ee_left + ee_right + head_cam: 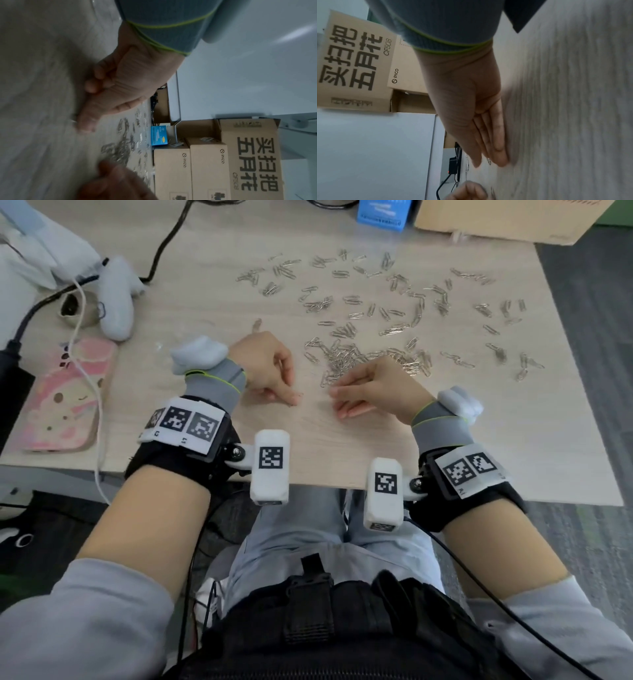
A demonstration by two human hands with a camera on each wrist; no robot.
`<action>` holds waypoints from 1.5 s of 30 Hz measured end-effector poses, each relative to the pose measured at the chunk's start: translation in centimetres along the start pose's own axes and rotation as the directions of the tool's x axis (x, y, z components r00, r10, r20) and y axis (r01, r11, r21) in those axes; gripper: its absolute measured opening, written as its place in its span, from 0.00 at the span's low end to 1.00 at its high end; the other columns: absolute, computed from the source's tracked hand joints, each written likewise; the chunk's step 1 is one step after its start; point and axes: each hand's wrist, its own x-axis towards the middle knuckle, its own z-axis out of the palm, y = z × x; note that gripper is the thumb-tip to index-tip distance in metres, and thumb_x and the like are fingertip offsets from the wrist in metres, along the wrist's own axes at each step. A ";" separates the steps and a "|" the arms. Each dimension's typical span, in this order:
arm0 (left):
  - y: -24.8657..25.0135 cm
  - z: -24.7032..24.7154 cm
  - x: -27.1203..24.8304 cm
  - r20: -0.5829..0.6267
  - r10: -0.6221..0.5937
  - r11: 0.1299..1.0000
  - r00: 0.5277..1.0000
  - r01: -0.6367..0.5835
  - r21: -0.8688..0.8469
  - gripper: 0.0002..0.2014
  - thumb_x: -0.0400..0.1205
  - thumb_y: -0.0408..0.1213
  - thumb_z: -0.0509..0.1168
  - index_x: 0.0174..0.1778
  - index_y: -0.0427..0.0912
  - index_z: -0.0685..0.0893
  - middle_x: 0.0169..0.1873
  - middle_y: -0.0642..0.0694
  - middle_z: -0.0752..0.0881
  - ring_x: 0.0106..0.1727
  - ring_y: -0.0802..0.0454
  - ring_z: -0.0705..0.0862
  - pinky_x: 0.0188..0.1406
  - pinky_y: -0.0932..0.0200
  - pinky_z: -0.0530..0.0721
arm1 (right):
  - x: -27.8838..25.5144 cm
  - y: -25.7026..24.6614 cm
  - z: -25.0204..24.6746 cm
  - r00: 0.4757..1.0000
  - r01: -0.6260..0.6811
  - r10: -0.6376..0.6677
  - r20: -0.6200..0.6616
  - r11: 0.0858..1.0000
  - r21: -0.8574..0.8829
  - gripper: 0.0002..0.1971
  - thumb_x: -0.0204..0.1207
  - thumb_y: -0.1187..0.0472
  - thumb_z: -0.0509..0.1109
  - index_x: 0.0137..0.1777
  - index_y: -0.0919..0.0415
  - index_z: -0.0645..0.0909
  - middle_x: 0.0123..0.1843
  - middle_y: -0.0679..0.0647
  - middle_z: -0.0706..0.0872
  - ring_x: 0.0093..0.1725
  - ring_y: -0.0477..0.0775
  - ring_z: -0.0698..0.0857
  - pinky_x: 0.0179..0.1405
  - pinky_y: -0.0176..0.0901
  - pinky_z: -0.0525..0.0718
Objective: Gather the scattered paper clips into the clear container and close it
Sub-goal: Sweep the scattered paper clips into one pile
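Head view: thin silver wire paper clips (370, 313) lie strewn over the pale wood-grain desk (513, 440), thickest in a heap just beyond the hands and thinning out toward the far and right edges. The left hand (265, 364) has its outer fingers curled under and one finger pressed down beside a single stray clip; it grips nothing I can make out. The right hand (373, 386) lies on its edge, fingers straight and together, empty, just near of the heap. No clear container shows, though something faintly transparent sits left of the left wrist, so I cannot tell where the clips should go. A pink patterned phone case (65, 395) and white cable (85, 337) lie well left.

Left wrist view: blurred; the extended finger (87, 121) touches the desk with a clip at its tip.

Right wrist view: straight fingers (498, 146) rest flat along the desk, a clip just past them.

Risks, as I judge them: sweeping the heap toward the near edge could spill clips onto the lap, linked clips may drag neighbours astray, and far clips could be missed
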 end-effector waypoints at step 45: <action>5.4 3.2 6.1 -0.138 -0.057 0.998 0.989 0.062 0.033 0.37 0.84 0.57 0.48 0.81 0.39 0.43 0.83 0.44 0.40 0.83 0.50 0.35 0.82 0.50 0.34 | 0.1 5.0 -12.8 0.659 -0.540 0.083 -0.748 0.745 -0.393 0.42 0.79 0.41 0.56 0.83 0.66 0.45 0.85 0.66 0.41 0.83 0.68 0.37 0.82 0.58 0.36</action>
